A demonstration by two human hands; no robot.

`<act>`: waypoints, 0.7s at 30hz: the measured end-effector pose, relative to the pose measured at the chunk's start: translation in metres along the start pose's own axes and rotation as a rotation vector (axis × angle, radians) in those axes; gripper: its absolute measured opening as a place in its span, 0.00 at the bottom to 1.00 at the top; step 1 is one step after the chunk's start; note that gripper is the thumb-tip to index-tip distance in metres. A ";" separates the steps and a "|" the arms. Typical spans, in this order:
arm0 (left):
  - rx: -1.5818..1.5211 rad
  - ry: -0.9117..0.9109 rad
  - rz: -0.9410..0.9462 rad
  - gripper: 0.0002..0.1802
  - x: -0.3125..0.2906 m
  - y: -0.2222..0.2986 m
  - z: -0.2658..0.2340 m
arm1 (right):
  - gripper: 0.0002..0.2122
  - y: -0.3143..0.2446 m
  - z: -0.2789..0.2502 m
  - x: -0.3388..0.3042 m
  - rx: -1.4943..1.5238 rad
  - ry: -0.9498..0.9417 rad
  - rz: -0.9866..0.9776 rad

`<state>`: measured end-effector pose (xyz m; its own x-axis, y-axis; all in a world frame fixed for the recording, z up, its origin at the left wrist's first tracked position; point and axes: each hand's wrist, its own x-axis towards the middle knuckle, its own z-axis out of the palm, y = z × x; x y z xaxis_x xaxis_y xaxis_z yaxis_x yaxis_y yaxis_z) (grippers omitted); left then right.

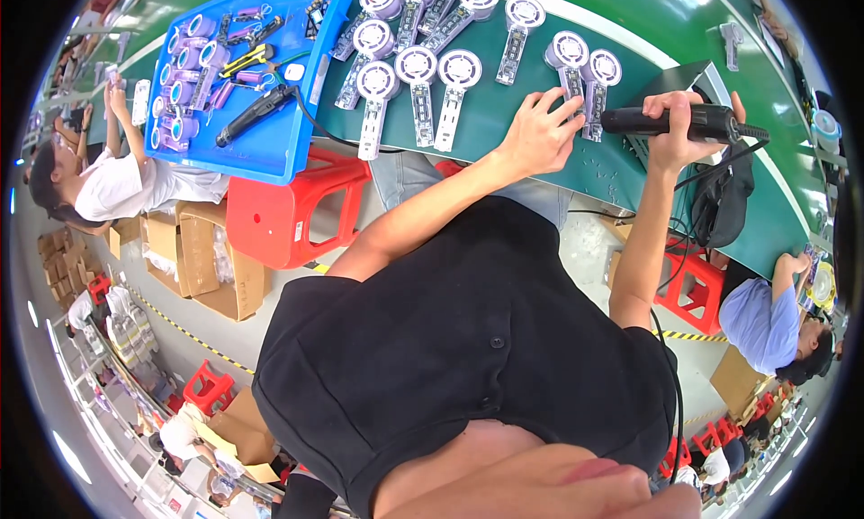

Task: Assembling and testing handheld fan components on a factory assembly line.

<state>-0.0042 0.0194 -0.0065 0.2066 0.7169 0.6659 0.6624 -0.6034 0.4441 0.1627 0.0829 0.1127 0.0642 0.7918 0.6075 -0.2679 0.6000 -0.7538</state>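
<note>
Two bare hands work above a green, smooth-surfaced table (493, 101). The right hand (679, 128) is clenched around a power screwdriver (643, 120), a black cylinder held almost level, with its narrower end turned toward the left hand (544, 132). A ribbed black cable (751, 132) leaves the tool's rear.

The fan (604, 67) nearest the tool lies on the table between the two hands: a round lilac ring with a pale, slotted face, joined to a long, straight handle. A neighbouring fan (570, 49) of the same form lies just beside it. The left hand's bent fingers reach over the handles of this pair; whether they pinch or merely press cannot be told. The exact meeting of screwdriver tip and handle is likewise unclear.

Further fans (460, 68) lie to the left, several with open handles that expose dark circuit boards. Small pale specks (612, 171) are scattered on the table near the right forearm.

At far left, a glossy blue plastic tray (270, 147) with raised walls holds lilac fan parts (183, 93), a yellow cutter (247, 60) and a second black screwdriver (253, 116). Below it stands a red plastic stool (270, 222).
</note>
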 end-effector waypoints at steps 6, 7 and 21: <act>0.001 -0.003 -0.009 0.17 -0.002 -0.002 -0.002 | 0.31 0.006 0.009 -0.013 -0.018 -0.030 -0.023; -0.003 -0.001 -0.006 0.17 -0.002 -0.002 -0.001 | 0.31 0.006 0.009 -0.014 -0.017 -0.031 -0.033; -0.082 -0.039 -0.038 0.19 0.001 0.001 -0.004 | 0.31 0.005 0.000 -0.018 0.038 0.025 -0.087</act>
<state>-0.0066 0.0180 -0.0035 0.2112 0.7520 0.6244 0.6097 -0.6007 0.5172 0.1602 0.0715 0.0984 0.1125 0.7394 0.6638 -0.2962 0.6626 -0.6879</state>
